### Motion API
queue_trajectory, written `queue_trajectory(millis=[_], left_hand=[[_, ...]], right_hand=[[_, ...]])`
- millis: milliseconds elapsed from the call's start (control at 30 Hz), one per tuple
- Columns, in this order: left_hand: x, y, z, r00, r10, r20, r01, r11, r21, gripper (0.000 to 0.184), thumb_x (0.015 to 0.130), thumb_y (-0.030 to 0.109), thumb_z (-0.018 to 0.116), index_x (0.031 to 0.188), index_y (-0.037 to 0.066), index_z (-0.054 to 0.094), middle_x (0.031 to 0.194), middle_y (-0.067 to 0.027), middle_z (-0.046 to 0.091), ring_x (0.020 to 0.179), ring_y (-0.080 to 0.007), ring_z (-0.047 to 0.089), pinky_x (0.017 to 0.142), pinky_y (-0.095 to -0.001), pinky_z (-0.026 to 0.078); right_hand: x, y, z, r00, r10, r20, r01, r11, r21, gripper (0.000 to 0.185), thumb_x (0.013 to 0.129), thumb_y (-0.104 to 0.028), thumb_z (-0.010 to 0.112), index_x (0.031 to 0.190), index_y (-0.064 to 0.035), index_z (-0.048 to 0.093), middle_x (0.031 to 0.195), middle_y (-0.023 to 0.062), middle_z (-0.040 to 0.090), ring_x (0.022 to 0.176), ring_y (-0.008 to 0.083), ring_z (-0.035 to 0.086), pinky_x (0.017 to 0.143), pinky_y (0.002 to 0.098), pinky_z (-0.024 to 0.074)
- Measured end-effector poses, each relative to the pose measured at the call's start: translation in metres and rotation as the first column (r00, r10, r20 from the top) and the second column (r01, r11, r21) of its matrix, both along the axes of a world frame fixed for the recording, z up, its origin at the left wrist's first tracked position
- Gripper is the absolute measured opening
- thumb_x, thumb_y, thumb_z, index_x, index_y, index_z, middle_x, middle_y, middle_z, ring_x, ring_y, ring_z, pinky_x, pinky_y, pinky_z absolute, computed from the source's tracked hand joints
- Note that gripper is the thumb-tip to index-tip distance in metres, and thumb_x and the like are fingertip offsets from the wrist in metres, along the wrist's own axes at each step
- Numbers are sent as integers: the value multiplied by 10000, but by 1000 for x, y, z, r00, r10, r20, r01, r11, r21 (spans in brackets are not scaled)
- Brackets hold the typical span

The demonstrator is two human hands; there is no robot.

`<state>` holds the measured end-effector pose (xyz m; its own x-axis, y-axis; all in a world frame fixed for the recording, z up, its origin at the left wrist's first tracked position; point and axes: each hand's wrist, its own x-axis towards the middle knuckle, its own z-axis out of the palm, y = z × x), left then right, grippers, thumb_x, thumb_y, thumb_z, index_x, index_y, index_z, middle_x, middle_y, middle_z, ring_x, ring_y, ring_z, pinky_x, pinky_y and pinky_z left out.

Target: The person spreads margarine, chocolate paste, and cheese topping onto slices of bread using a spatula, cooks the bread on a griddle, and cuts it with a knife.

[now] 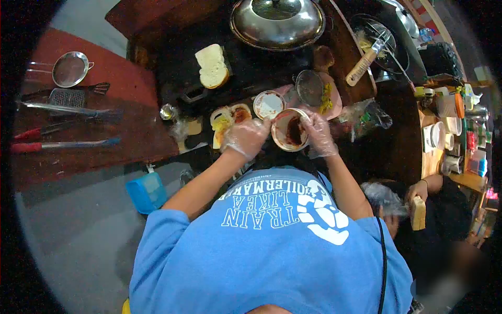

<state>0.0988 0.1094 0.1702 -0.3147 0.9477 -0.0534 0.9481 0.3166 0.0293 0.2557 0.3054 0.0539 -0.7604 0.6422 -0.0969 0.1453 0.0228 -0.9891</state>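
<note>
A clear plastic glove covers each hand. My right hand [319, 135] grips the side of a round white tub [282, 127] with dark red sauce inside, tilted towards me. My left hand [246, 137] is closed at the tub's left edge; whether it holds something there I cannot make out. Just behind it lie bread slices [219, 123], one with yellow filling and one with red sauce. A white round lid [269, 104] smeared with red rests behind the tub. Two more bread slices [212, 65] sit on the dark griddle [178, 68].
A domed metal lid [277, 23] stands at the back. Right are a pink board [334, 97], a sieve [309, 88] and a wooden-handled tool [362, 68]. Tongs [68, 109] and a strainer [70, 69] lie left. Another person's hand [418, 191] holds bread at the lower right.
</note>
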Motion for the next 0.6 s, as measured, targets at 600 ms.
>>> queue_trajectory(millis=[600], left_hand=[[21,-4,-49,-5,394,919,-495,798,-344,222,878,124,670,1083,72,738,693,-82,662,625,-135,579,609,-310,482]], right_hand=[[-34,-1,40,967,-113,-228,207,869,449,232,898,-127,636,739,5,532,1189,205,645,1227,371,543,1050,466,387]])
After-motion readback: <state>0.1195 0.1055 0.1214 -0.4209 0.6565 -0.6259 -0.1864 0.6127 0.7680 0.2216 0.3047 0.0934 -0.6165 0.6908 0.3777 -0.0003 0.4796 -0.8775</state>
